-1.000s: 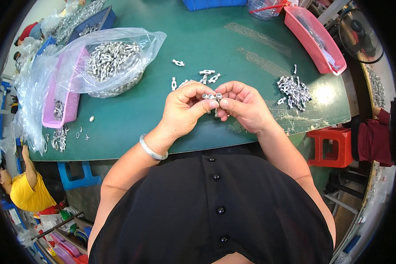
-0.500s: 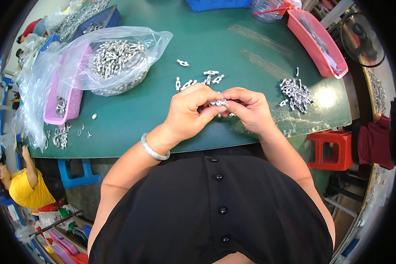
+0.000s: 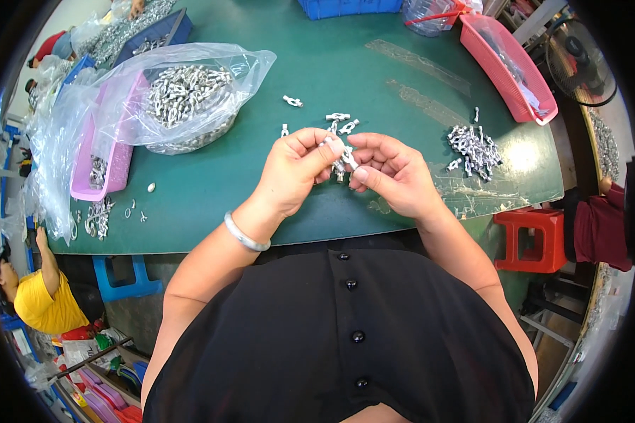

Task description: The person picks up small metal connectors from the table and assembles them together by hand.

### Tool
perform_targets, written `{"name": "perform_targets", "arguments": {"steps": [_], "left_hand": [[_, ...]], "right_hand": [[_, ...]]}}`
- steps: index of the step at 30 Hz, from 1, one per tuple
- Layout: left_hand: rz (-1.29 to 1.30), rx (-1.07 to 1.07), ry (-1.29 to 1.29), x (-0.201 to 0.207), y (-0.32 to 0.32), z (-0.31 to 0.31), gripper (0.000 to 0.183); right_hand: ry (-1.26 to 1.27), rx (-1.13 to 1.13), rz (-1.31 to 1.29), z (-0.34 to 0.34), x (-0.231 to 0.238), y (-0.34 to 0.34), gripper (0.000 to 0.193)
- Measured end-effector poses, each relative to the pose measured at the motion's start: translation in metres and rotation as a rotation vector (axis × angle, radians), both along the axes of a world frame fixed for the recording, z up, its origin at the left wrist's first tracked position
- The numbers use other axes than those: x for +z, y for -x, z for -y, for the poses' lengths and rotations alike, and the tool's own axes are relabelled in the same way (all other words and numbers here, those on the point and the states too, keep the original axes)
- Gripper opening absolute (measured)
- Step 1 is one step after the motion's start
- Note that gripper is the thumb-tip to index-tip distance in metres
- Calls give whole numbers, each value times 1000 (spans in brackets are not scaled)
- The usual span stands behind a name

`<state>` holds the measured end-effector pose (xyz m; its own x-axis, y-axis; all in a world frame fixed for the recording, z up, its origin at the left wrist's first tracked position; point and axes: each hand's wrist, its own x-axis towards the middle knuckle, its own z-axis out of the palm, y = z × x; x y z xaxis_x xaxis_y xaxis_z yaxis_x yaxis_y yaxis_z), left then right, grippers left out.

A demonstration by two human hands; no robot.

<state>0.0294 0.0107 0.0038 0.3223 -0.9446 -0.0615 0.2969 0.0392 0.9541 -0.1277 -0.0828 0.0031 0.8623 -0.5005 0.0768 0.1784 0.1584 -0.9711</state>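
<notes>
Pinching silver slotted fittings (image 3: 348, 156) with left fingers (image 3: 309, 137), right fingers (image 3: 377, 143) curled at near end; cannot tell if gripping. Held above surface's (image 3: 317, 63) near side, probably for clear view. To right, loose pile (image 3: 475, 151), perhaps for reach.

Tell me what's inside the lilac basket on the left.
Small silver parts show at the near end of the lilac basket; clear plastic covers the far end, so contents there can't be made out.
</notes>
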Motion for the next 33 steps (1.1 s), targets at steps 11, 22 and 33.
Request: {"name": "perform_targets", "arguments": {"steps": [11,22,33], "left_hand": [[-662,-160,-150,-8,-11,4,12],[-939,-292,-207,-16,-13,4,19],[-1265,-397,16,-23,-6,2,20]], "right_hand": [[82,6,-4,0,0,-2,36],[83,-11,59,-2,4,-4,36],[185,-1,151,-5,14,-6,37]]}}
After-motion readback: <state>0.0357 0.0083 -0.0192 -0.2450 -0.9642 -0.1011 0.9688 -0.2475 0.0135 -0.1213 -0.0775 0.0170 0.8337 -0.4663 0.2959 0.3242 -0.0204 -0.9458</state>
